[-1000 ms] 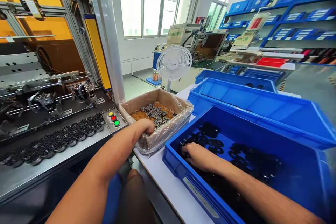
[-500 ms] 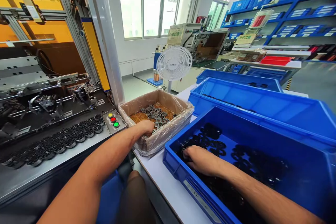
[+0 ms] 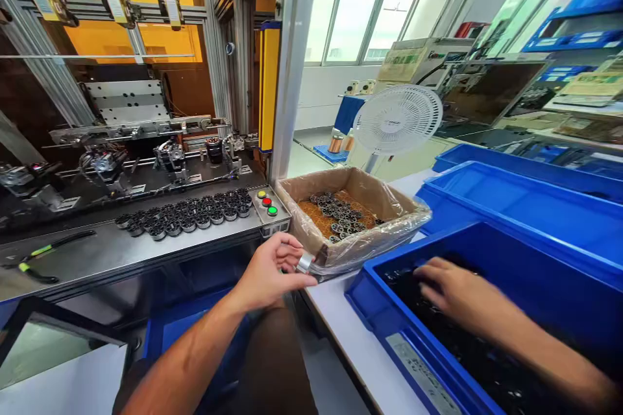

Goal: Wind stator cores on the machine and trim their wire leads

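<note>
My left hand (image 3: 273,270) is beside the near corner of the plastic-lined cardboard box (image 3: 418,213), its fingers curled around a small silver metal ring part (image 3: 304,262). Inside that box, several round metal-and-black cores (image 3: 341,211) lie on a brown patterned sheet. My right hand (image 3: 450,285) reaches into the near blue bin (image 3: 372,288), low over a pile of black plastic parts (image 3: 467,337). Motion smears its fingers, so whether it grips a part is unclear.
On the left, a machine bench carries rows of black-and-silver round parts (image 3: 189,217) and a button box (image 3: 267,203). Green-and-black pliers (image 3: 41,259) lie on its ledge. A white fan (image 3: 398,120) stands behind the cardboard box. More blue bins (image 3: 525,188) stand on the right.
My left hand has come up out of the cardboard box with the metal ring part. My right hand stays in the blue bin, now blurred. The view has turned left.
</note>
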### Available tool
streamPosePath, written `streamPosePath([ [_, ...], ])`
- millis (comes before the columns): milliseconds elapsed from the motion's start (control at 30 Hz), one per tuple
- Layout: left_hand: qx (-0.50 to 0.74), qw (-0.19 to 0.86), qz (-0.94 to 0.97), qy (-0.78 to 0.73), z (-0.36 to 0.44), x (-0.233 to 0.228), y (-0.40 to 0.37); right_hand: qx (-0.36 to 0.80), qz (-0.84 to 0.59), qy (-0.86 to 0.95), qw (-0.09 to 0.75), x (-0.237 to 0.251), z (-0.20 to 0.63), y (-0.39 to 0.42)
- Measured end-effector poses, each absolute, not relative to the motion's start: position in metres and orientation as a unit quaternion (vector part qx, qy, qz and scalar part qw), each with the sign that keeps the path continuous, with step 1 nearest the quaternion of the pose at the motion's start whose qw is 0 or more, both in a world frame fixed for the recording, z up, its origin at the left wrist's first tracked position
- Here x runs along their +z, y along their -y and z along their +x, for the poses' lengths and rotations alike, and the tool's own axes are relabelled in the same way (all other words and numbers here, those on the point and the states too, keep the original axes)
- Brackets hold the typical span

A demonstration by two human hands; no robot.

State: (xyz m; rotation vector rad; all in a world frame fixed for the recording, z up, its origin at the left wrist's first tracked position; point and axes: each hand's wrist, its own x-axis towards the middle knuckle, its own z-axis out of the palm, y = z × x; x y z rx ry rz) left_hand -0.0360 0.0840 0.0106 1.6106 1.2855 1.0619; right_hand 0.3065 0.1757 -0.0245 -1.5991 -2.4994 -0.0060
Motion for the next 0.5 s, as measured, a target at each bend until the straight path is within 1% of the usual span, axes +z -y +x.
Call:
streamPosePath([
  [67,0.501,0.488,0.540,-0.468,-0.049,0.002,-0.048,-0.030,-0.487,0.845,0.221,-0.002,0.290,-0.159],
  [100,0.529,0.522,0.493,-0.452,-0.054,-0.001,-0.035,-0.027,-0.440,0.853,0.281,0.009,0.276,-0.148],
  [133,0.546,0.549,0.455,-0.440,-0.056,-0.001,-0.024,-0.007,-0.383,0.864,0.327,0.020,0.258,-0.135],
  [167,0.551,0.567,0.433,-0.433,-0.057,0.000,-0.017,0.021,-0.329,0.876,0.353,0.030,0.239,-0.121],
  [233,0.553,0.596,0.412,-0.412,-0.057,0.004,-0.008,0.076,-0.237,0.889,0.383,0.042,0.201,-0.095],
  [300,0.557,0.616,0.407,-0.380,-0.056,0.008,-0.003,0.136,-0.183,0.884,0.408,0.044,0.170,-0.077],
  [400,0.572,0.621,0.407,-0.349,-0.054,0.009,0.003,0.199,-0.141,0.865,0.439,0.036,0.148,-0.061],
  [500,0.559,0.625,0.419,-0.347,-0.052,0.006,0.006,0.220,-0.126,0.854,0.453,0.029,0.148,-0.053],
])
